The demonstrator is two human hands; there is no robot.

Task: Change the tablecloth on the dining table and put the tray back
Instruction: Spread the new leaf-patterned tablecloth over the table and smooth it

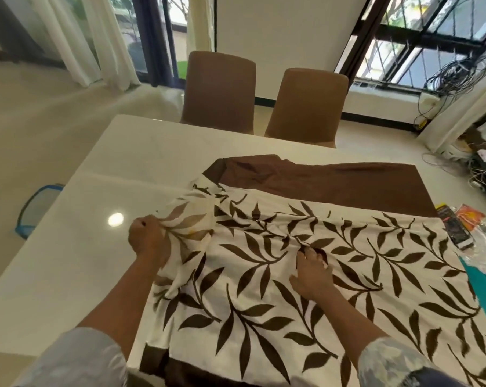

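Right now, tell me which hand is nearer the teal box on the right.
Right. The right hand rests on the tablecloth mid-table, left of the teal box; the left hand grips the cloth's folded edge farther left.

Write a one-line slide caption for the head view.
Half-spread leaf-print tablecloth on the white dining table: left hand grips its bunched edge, right hand touches a crease.

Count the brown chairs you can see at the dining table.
2. The left chair and the right chair stand side by side at the far edge of the table. Others may be out of frame.
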